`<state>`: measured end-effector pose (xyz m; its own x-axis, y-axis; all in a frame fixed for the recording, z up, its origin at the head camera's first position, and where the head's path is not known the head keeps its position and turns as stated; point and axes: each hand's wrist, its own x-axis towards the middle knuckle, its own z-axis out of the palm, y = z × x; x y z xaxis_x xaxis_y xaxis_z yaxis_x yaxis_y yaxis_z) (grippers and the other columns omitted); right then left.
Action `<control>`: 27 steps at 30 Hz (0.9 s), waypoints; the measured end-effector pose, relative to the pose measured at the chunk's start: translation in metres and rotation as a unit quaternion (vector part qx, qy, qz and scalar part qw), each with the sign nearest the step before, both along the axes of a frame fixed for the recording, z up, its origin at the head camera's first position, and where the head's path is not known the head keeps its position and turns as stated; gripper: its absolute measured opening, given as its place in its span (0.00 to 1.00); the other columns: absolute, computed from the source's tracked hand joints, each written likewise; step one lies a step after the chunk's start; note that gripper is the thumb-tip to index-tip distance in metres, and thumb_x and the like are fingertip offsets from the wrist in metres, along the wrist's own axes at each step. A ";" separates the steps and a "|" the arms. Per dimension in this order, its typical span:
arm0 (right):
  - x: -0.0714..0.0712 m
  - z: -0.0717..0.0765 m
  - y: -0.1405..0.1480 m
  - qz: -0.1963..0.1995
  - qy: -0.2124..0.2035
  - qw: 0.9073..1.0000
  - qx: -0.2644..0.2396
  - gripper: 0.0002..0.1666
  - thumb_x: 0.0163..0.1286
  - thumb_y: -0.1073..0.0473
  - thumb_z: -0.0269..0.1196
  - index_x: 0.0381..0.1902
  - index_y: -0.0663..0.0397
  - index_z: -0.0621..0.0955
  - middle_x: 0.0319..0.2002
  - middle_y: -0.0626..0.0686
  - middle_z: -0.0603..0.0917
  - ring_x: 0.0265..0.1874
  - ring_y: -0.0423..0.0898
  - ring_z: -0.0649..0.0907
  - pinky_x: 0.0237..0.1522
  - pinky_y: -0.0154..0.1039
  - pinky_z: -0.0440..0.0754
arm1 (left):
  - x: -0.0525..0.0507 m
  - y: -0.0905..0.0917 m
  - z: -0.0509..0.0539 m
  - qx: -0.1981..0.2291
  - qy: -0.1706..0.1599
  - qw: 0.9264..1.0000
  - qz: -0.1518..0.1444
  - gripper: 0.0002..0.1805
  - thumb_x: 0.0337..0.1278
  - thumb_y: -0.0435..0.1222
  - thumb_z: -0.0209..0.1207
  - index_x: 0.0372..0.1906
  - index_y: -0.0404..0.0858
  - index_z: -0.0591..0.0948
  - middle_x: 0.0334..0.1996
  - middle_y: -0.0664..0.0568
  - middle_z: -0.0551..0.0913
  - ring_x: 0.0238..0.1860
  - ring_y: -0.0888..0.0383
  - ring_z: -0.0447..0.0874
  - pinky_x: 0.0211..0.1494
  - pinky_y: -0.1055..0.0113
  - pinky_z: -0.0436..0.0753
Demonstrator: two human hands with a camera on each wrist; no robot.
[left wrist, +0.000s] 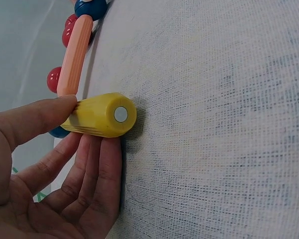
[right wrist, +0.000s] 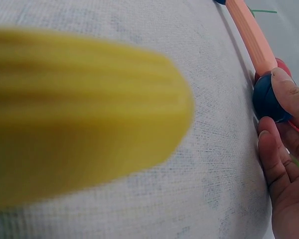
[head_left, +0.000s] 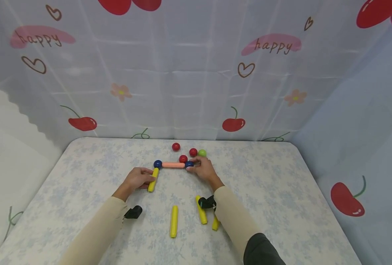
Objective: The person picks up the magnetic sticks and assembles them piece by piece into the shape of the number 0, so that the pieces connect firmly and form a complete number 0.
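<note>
Left hand (head_left: 137,179), left of centre in the frame: partly curled, pinching a ridged yellow plastic-looking rod (head_left: 153,182) between thumb and fingers. Upper end of that rod: meeting a glossy dark-blue ball (head_left: 157,164); firmness of the joint not showing. One ridged salmon-pink rod (head_left: 173,165), mid-frame: running level from there to a second dark-blue ball (head_left: 189,164), which the right hand (head_left: 203,169) is pinching between thumb and fingertips. Apparently assembled: these four pieces, forming a bent chain. Apparently unattached: three yellow rods, one (head_left: 174,221) lying lower centre, another (head_left: 201,211) lying right of it, the last (head_left: 216,223) partly hiding under the beige right sleeve (head_left: 239,217); three glossy red balls (head_left: 176,147) and one lime-green ball (head_left: 202,152), sitting above the chain.
</note>
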<state>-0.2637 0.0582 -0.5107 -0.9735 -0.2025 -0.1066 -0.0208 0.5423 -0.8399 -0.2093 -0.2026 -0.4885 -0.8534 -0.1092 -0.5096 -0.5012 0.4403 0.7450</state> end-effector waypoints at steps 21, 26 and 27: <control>0.000 -0.001 -0.001 -0.006 -0.017 1.000 -0.002 0.21 0.60 0.57 0.71 0.50 0.56 0.82 0.46 0.53 0.83 0.34 0.45 0.78 0.38 0.37 0.80 | -0.018 -0.005 0.022 -0.030 0.034 0.999 -0.010 0.19 0.63 0.42 0.60 0.55 0.37 0.78 0.49 0.43 0.79 0.39 0.52 0.80 0.40 0.64 0.82; 0.000 -0.002 0.000 -0.007 -0.019 1.000 -0.007 0.21 0.60 0.57 0.71 0.50 0.55 0.82 0.46 0.53 0.83 0.34 0.45 0.78 0.38 0.37 0.80 | -0.030 0.004 0.032 -0.032 0.067 0.996 -0.041 0.20 0.63 0.42 0.61 0.56 0.37 0.78 0.49 0.42 0.80 0.43 0.48 0.80 0.47 0.59 0.82; 0.000 -0.002 0.000 -0.007 -0.018 1.000 -0.008 0.20 0.60 0.57 0.71 0.50 0.55 0.82 0.46 0.53 0.83 0.35 0.45 0.78 0.38 0.37 0.80 | -0.033 0.006 0.034 -0.033 0.075 0.995 -0.049 0.20 0.63 0.42 0.61 0.56 0.37 0.78 0.49 0.41 0.80 0.43 0.48 0.80 0.47 0.59 0.82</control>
<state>-0.2639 0.0580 -0.5125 -0.9717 -0.1911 -0.1392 0.0176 0.5285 -0.8487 -0.2424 -0.1961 -0.4549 -0.9272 -0.0506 -0.3710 -0.3396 0.5312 0.7762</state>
